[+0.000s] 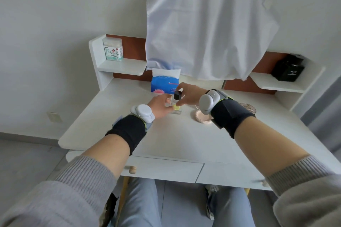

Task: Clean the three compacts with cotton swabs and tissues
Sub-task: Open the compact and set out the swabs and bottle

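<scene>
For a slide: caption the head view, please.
The left hand and right hand hold a black-capped bottle on a white table, tissue pack behind, open compact alongside.

The surface is white, the back panel red-brown. The tissue pack is blue with a pink flower. The bottle is clear with a black cap and a yellow label. The compact is pale pink inside. The sleeves are grey and ribbed.
</scene>
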{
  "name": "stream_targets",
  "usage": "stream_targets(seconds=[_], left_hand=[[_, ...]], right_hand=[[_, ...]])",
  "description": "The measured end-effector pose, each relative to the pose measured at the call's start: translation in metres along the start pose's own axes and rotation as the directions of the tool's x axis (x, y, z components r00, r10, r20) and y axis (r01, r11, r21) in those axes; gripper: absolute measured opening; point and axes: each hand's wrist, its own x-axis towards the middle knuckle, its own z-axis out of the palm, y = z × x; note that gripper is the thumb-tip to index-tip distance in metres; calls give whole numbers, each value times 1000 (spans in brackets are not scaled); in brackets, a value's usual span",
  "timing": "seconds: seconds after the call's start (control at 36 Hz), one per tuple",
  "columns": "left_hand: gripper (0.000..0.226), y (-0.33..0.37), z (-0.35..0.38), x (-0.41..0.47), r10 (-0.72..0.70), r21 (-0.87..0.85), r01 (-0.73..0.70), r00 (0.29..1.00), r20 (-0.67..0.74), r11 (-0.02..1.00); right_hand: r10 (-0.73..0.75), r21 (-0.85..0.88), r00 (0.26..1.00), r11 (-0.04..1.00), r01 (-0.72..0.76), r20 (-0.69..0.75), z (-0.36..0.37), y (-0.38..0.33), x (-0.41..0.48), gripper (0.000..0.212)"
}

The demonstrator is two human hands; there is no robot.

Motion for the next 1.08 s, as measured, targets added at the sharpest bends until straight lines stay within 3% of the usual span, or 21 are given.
stream_targets(seconds=[0.11, 0.22, 0.42, 0.67, 0.81, 1.08], left_hand=[[55, -12, -1, -2, -50, -63, 51, 999, 21, 997], [60, -27, -13, -4, -66, -91, 69, 997, 28, 994], [80, -84, -39, -17, -178, -84, 167, 971, -157, 982], [65, -119, -55, -14, -168, 78, 200, 938, -303, 977], [47, -123, -53, -6, -130, 154, 196, 924, -360, 969], [34, -132, -54, 6, -171, 85, 223, 900, -400, 971]], right_hand=[[-42, 68, 999, 997, 41, 10, -4, -16, 12, 76], [-87, 129, 984, 986, 107, -153, -6, -39, 30, 58], [-159, 95, 940, 976, 196, -302, 4, -91, 82, 53], [-279, 74, 841, 934, 350, -463, 13, -161, 154, 62], [-264, 82, 806, 930, 359, -530, 20, -183, 184, 72], [-189, 226, 764, 888, 401, -617, 22, -194, 202, 46]])
